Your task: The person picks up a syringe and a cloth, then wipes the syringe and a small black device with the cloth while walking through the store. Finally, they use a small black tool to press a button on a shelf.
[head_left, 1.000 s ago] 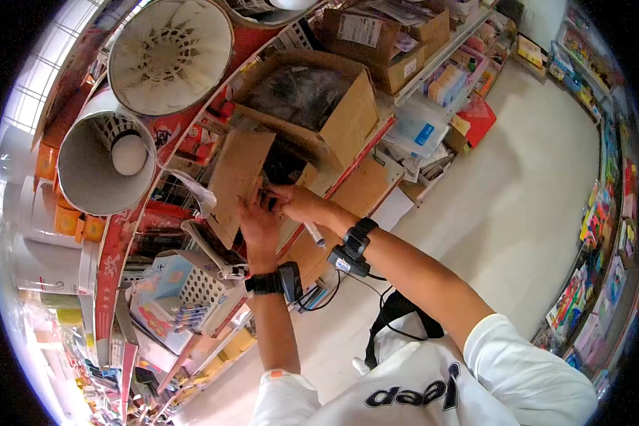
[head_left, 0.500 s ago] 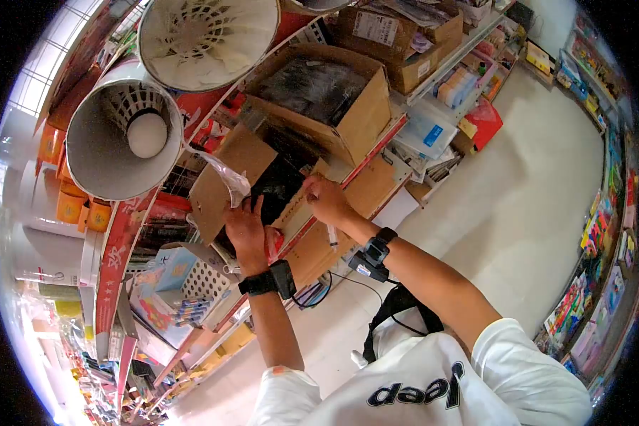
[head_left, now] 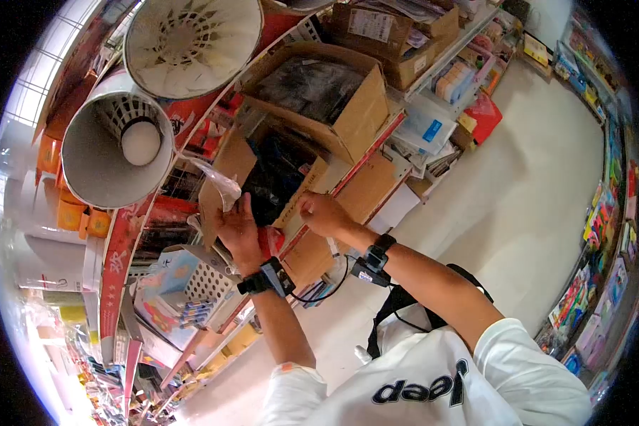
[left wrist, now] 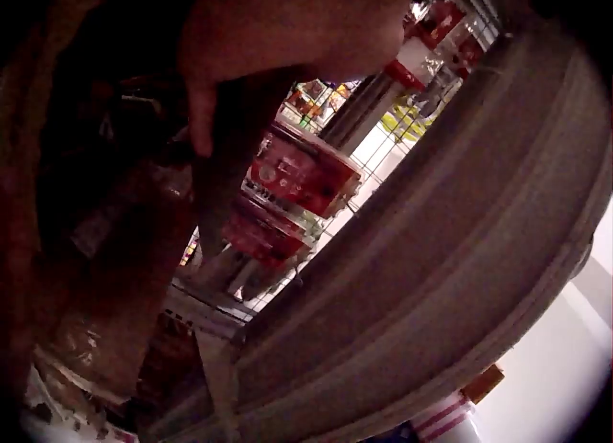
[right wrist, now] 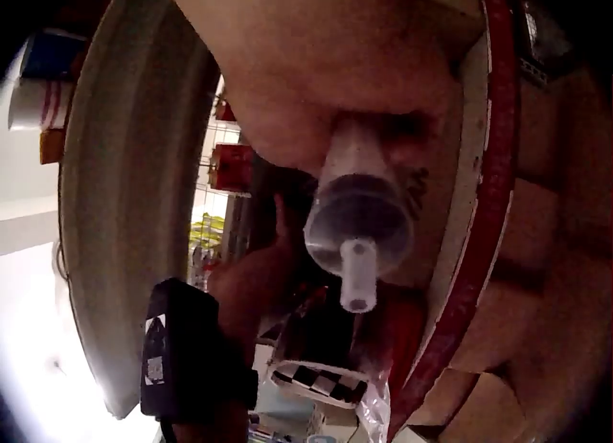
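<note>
A small cardboard box (head_left: 311, 182) stands with its flap (head_left: 232, 165) raised and black plastic (head_left: 266, 193) inside. My left hand (head_left: 238, 233) rests against the flap at the box's near-left end, fingers extended towards the black plastic. In the left wrist view that hand (left wrist: 287, 31) lies across the dark box opening. My right hand (head_left: 325, 215), its fingers curled, is just outside the box's front wall. It grips a clear plastic syringe (right wrist: 359, 223), whose nozzle end sticks out below the palm; the rest of it is hidden in the hand.
A larger open carton (head_left: 355, 117) sits behind the small box. Wide shuttlecock tubes (head_left: 82, 170) jut out at upper left. A clear plastic wrapper (head_left: 224, 186) hangs over the flap. Red plastic (head_left: 270, 240) lies beside the left hand, and a perforated white basket (head_left: 209, 285) is below.
Both hands were together at the box opening a second ago. My right hand has drawn back to the right with the syringe; my left has shifted down-left along the flap, uncovering the black plastic.
</note>
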Motion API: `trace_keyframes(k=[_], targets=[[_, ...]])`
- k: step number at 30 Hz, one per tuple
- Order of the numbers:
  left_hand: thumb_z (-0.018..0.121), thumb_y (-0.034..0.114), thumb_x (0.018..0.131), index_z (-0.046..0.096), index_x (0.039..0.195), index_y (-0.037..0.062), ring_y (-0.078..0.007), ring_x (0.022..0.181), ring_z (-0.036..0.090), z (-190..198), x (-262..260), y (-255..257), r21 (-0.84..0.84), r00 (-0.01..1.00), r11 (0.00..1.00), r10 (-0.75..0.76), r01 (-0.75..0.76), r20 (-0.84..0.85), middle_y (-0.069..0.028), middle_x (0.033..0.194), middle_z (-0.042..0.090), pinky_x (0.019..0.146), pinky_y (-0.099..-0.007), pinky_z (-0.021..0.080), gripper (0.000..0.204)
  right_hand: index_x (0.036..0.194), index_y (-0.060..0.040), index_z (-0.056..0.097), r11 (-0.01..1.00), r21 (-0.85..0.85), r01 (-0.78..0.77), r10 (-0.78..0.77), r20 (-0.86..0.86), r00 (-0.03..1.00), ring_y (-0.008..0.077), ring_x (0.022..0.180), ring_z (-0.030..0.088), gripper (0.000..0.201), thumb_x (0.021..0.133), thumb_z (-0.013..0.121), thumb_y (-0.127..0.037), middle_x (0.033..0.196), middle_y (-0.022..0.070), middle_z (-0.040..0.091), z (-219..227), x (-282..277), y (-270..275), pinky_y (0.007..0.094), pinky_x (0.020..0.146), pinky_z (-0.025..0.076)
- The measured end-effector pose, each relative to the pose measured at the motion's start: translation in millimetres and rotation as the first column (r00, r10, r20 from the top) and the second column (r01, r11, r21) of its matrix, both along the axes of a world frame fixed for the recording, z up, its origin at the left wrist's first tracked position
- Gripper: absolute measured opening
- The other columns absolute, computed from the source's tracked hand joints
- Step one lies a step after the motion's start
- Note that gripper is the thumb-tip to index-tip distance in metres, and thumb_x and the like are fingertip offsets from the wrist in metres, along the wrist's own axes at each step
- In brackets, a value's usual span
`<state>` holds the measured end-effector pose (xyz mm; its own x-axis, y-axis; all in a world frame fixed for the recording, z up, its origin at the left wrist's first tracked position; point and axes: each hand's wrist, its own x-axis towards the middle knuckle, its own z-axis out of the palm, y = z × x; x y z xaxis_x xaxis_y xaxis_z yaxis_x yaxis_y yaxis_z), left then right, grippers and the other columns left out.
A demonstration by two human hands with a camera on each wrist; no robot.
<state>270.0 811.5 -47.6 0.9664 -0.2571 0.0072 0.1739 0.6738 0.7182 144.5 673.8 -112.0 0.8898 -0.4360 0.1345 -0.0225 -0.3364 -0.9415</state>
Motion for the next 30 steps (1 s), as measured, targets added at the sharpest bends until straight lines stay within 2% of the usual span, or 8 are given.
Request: trace_keyframes(k=[6, 9, 12, 16, 20, 23, 26, 30], targets=[[0.041, 0.038, 0.097, 0.055, 0.09, 0.0057, -0.0224, 0.068, 0.054, -21.7, -26.2, -21.4, 0.158, 0.93, 0.961, -0.164, 0.225, -0.329, -0.0078, 0.073, 0.057, 0.057, -0.0308, 0.043, 0.036, 0.086, -0.0044, 0.061, 0.975, -0.046, -0.217, 0.207, -0.167, 0.964, 0.0275, 0.076, 0.063, 0.011, 0.081, 0.058, -0.013, 0.078, 0.0122, 0.064, -9.2, -23.6, 4.0, 0.0374, 0.066, 0.048], [0.04, 0.041, 0.097, 0.049, 0.071, 0.0085, -0.0161, 0.054, 0.043, -34.5, -38.1, -18.6, -0.029, 0.712, 0.817, -0.518, 0.575, -0.474, -0.0048, 0.062, 0.045, 0.046, -0.0242, 0.033, 0.042, 0.084, -0.0025, 0.062, 0.978, -0.108, -0.181, 0.171, -0.092, 0.981, 0.0272, 0.075, 0.063, 0.012, 0.08, 0.06, -0.014, 0.076, 0.0132, 0.064, -7.8, -45.6, -8.4, 0.0372, 0.066, 0.048], [0.039, 0.04, 0.097, 0.044, 0.067, 0.0097, -0.0131, 0.049, 0.035, -39.3, -50.2, -30.7, -0.055, 0.677, 0.835, -0.481, 0.548, -0.557, -0.0023, 0.058, 0.038, 0.041, -0.0229, 0.024, 0.044, 0.082, -0.0007, 0.062, 0.988, -0.118, -0.098, 0.093, -0.052, 0.994, 0.0273, 0.074, 0.064, 0.014, 0.08, 0.061, -0.014, 0.077, 0.0145, 0.064, -12.8, -57.5, -24.7, 0.037, 0.066, 0.049], [0.041, 0.034, 0.097, 0.042, 0.067, 0.0134, -0.0112, 0.048, 0.033, -52.9, -58.6, -40.4, 0.123, 0.882, 0.894, -0.39, 0.432, -0.265, 0.001, 0.058, 0.037, 0.042, -0.0233, 0.024, 0.037, 0.081, 0.0003, 0.062, 0.999, -0.036, 0.008, -0.012, -0.097, 0.995, 0.0241, 0.068, 0.062, 0.015, 0.082, 0.06, -0.014, 0.073, 0.0132, 0.063, 20.7, -91.1, -63.7, 0.0356, 0.062, 0.047], [0.041, 0.034, 0.097, 0.048, 0.075, 0.011, -0.0091, 0.052, 0.039, -41.0, -108.3, -58.8, 0.755, 0.88, 0.509, -0.435, 0.413, -0.189, 0.0032, 0.063, 0.045, 0.046, -0.0217, 0.029, 0.033, 0.086, -0.0008, 0.062, 0.962, 0.09, 0.259, -0.259, -0.008, 0.966, 0.0249, 0.068, 0.062, 0.018, 0.084, 0.058, -0.019, 0.073, 0.0148, 0.063, 40.5, -128.5, -106.2, 0.0363, 0.062, 0.047], [0.04, 0.037, 0.098, 0.056, 0.088, 0.0057, -0.007, 0.058, 0.047, -30.6, -168.8, -109.6, 0.751, 0.594, 0.272, -0.781, 0.602, -0.194, 0.002, 0.068, 0.051, 0.046, -0.0207, 0.034, 0.036, 0.087, 0.0002, 0.056, 0.791, 0.391, 0.471, -0.55, 0.114, 0.827, 0.014, 0.057, 0.049, 0.021, 0.087, 0.057, -0.021, 0.063, 0.0069, 0.054, 45.6, -143.3, -130.3, 0.0313, 0.055, 0.041], [0.041, 0.037, 0.097, 0.059, 0.096, 0.0029, -0.0066, 0.06, 0.051, 10.9, -229.2, -170.2, 0.645, 0.517, 0.319, -0.845, 0.694, -0.138, -0.0001, 0.067, 0.053, 0.046, -0.0202, 0.038, 0.039, 0.089, -0.0004, 0.053, 0.654, 0.551, 0.518, -0.67, 0.105, 0.735, 0.0042, 0.055, 0.038, 0.02, 0.091, 0.054, -0.02, 0.061, -0.0054, 0.045, 56.2, -169.9, -161.7, 0.0233, 0.049, 0.033], [0.048, 0.027, 0.096, 0.059, 0.095, 0.0045, -0.0048, 0.053, 0.044, 30.9, -256.0, -242.6, 0.837, 0.514, 0.19, -0.849, 0.513, -0.122, 0.0005, 0.068, 0.052, 0.048, -0.0194, 0.035, 0.025, 0.089, -0.0014, 0.052, 0.696, 0.432, 0.574, -0.675, 0.12, 0.728, 0.0139, 0.06, 0.049, 0.015, 0.089, 0.052, -0.016, 0.065, 0.0059, 0.052, 65.3, -231.2, -208.4, 0.0314, 0.057, 0.041]])
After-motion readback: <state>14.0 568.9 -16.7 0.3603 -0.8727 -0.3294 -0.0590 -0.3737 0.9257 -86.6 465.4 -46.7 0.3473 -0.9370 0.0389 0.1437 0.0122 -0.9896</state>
